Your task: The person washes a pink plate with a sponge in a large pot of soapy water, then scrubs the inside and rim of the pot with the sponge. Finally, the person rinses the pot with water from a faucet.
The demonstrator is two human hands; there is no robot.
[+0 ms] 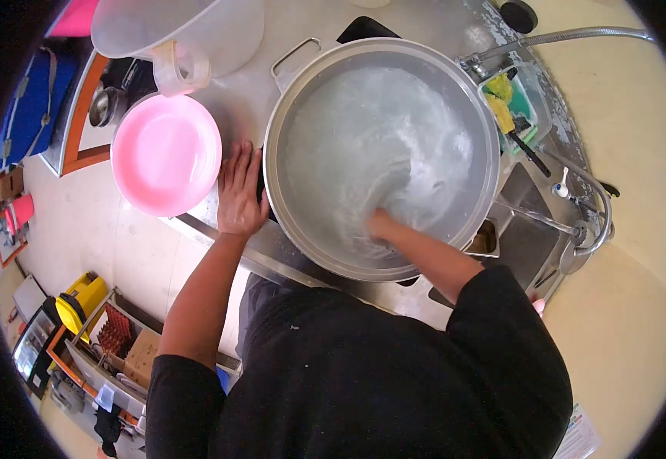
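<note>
A large metal pot (278, 145) full of cloudy, swirling water (341, 115) stands on the steel counter. My right hand (379, 223) is dipped into that water near the pot's front side; its fingers are under the surface and smeared by motion, so I cannot make out whether they hold anything. Flat on the counter just left of the pot lies my left hand (240, 195), fingers stretched out and holding nothing. Beside it, to the left, sits a round pink basin (166, 155) with nothing visible inside.
A clear plastic tub (226, 38) and a translucent jug (181, 69) stand at the back left. On the right are a steel sink (528, 237), a tap hose (601, 191), and a container (543, 107) holding a yellow-green sponge (500, 99) and a black-handled brush (528, 153).
</note>
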